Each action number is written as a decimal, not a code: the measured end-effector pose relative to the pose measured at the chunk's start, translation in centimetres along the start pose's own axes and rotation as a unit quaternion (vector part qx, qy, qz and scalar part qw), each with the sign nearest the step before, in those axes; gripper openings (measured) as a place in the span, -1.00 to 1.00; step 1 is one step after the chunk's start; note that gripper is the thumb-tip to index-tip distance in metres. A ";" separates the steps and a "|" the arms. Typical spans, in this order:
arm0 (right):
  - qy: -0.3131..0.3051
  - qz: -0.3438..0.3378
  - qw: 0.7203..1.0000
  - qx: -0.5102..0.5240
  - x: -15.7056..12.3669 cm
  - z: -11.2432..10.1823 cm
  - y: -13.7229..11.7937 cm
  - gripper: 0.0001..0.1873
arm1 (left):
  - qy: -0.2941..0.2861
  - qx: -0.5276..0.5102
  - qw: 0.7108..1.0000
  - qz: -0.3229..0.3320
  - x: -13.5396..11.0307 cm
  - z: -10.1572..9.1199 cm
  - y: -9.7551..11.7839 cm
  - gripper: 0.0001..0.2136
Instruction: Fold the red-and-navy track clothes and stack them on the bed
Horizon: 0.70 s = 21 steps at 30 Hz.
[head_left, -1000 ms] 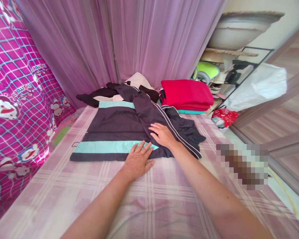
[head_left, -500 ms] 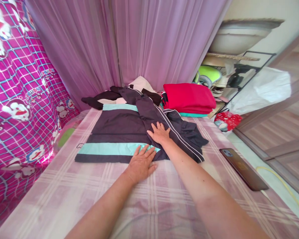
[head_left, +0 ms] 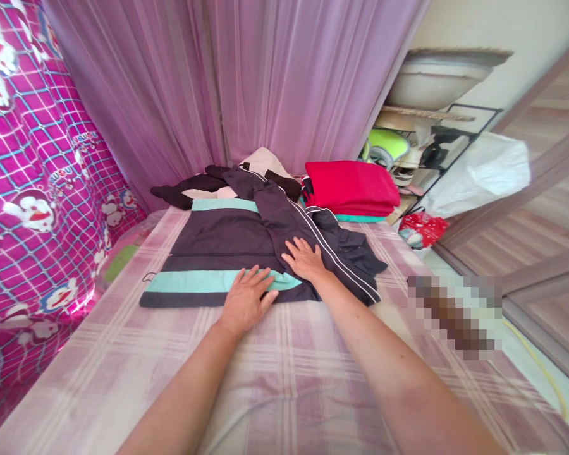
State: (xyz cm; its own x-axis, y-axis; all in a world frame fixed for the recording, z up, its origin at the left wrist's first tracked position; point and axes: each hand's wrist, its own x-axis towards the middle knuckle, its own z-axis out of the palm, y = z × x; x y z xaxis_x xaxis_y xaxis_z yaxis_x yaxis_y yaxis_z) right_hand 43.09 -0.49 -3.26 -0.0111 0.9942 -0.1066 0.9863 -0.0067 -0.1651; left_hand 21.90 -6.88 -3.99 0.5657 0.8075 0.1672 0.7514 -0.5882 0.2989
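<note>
A dark jacket with teal bands point(head_left: 218, 243) lies spread on the pink checked bed sheet point(head_left: 284, 366). My left hand point(head_left: 246, 297) rests flat on its lower teal band, fingers spread. My right hand point(head_left: 306, 259) lies flat on the folded-over dark sleeve with white piping, fingers stretched out. Neither hand holds anything.
A folded red garment point(head_left: 353, 186) on a teal one sits at the bed's far right. More dark and cream clothes point(head_left: 227, 177) lie behind the jacket. Purple curtains hang behind, and a magenta cartoon cloth point(head_left: 33, 189) hangs at left. A blurred object point(head_left: 452, 313) lies at the right edge.
My left hand has slid leftward along the lower teal band. My right hand stays flat on the sleeve. The view shifted slightly.
</note>
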 end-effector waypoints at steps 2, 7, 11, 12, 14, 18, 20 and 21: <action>0.014 0.008 1.000 0.023 -0.5 -0.2 0.0 -0.38 | 0.006 0.021 0.999 -0.031 -0.1 -0.4 -0.9 -0.61; 0.049 -0.096 0.991 0.082 -2.9 -0.5 0.5 -0.51 | 0.024 0.046 0.998 -0.040 -0.1 -0.1 -1.6 -0.64; 0.019 -0.160 0.983 0.083 -3.7 -0.5 1.0 -0.66 | 0.019 0.059 0.997 -0.040 -0.1 0.1 -1.4 -0.61; 0.017 -0.167 0.983 0.075 -3.6 -0.5 1.0 -0.71 | 0.016 0.062 0.997 -0.042 -0.1 0.1 -1.3 -0.61; 0.030 -0.169 0.983 0.062 -3.5 -0.4 0.8 -0.76 | 0.009 0.067 0.997 -0.043 -0.1 0.0 -1.3 -0.59; 0.093 -0.104 0.987 0.080 -3.5 0.4 0.3 -0.79 | -0.010 0.085 0.995 -0.052 -0.2 -0.2 -1.0 -0.56; 0.111 -0.089 0.984 0.107 -3.5 0.9 0.4 -0.79 | -0.021 0.097 0.993 -0.057 -0.1 -0.3 -0.8 -0.55; 0.116 -0.088 0.982 0.124 -3.6 1.0 0.6 -0.78 | -0.026 0.103 0.993 -0.060 -0.1 -0.3 -0.7 -0.54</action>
State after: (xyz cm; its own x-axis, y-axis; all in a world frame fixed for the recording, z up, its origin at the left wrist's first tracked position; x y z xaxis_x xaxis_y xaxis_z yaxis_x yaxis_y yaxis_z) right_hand 43.52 -4.19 -4.00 -0.1116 0.9798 0.1661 0.9017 0.1701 -0.3976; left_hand 21.18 -6.51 -3.95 0.4811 0.8719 0.0916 0.8648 -0.4891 0.1139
